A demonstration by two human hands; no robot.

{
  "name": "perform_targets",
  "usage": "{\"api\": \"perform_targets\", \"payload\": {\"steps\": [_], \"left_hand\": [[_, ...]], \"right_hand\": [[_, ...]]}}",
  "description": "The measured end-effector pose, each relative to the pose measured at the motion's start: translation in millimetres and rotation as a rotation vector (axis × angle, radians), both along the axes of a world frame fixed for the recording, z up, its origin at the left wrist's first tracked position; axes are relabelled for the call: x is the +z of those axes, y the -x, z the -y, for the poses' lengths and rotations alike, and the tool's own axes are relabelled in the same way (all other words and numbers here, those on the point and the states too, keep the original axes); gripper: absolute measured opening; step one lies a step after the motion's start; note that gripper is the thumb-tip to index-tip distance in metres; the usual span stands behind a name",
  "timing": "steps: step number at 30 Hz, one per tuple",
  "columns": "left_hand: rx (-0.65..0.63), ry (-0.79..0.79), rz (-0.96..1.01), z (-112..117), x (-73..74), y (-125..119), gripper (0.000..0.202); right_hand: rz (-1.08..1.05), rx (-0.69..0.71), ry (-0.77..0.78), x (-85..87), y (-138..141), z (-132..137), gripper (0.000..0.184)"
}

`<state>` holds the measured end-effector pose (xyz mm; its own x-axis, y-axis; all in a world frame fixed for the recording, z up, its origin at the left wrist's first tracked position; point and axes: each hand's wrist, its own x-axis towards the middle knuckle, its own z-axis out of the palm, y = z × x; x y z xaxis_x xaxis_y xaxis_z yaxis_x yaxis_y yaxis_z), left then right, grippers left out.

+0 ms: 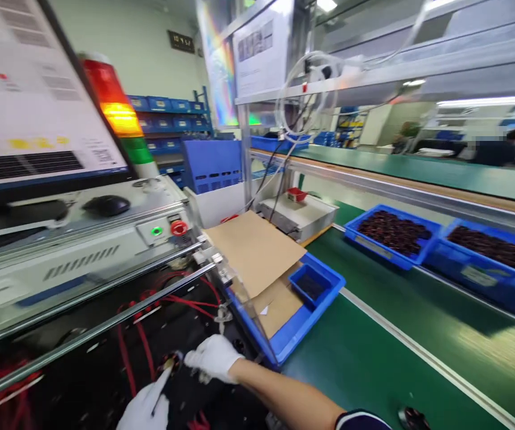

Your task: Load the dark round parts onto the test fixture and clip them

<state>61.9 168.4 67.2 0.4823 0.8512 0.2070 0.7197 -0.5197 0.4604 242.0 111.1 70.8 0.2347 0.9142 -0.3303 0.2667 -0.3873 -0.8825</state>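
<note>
Both of my hands wear white gloves and work low in the dark bay of a test machine. My left hand (144, 409) is closed round a thin pointed tool (161, 387), whose tip reaches a small round dark-and-gold part (172, 360). My right hand (212, 358) comes in from the right on a bare forearm. Its curled fingers pinch that part from the right side. Red wires (181, 298) run through the bay behind the part.
Two metal rails (105, 322) cross above the bay. Above them are a red button (179, 227), a green button (156, 230), a mouse (106, 205), a monitor (28, 101) and a signal lamp (120, 113). On the green belt (396, 334) stand a blue tray with cardboard (329, 286) and blue bins of dark parts (392, 233).
</note>
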Motion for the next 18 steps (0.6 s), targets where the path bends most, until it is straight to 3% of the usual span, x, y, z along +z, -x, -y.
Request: {"api": "perform_targets", "payload": {"steps": [5, 8, 11, 12, 14, 16, 18], "left_hand": [[0.044, -0.073, 0.255, 22, 1.1, 15, 0.032], [0.159, -0.162, 0.414, 33, 9.7, 27, 0.028], [0.245, -0.245, 0.465, 42, 21.6, 21, 0.026], [0.206, -0.253, 0.422, 44, 24.2, 14, 0.027], [0.061, -0.263, 0.264, 46, 25.6, -5, 0.034], [-0.053, -0.301, 0.115, 43, 21.3, -22, 0.036], [-0.096, -0.359, 0.067, 38, 12.6, -31, 0.026]], "right_hand": [[-0.021, -0.093, -0.037, -7.1, -13, 15, 0.044], [-0.027, -0.210, -0.066, -4.9, -19, 13, 0.048], [0.185, -0.380, -0.225, -0.9, -26, -3, 0.037], [0.316, -0.409, -0.290, -1.0, -29, -12, 0.031], [0.574, -0.395, -0.322, -4.3, -34, -30, 0.052], [0.721, -0.306, -0.211, -10.8, -39, -47, 0.075], [0.754, -0.252, -0.072, -17.0, -43, -57, 0.077]]}}
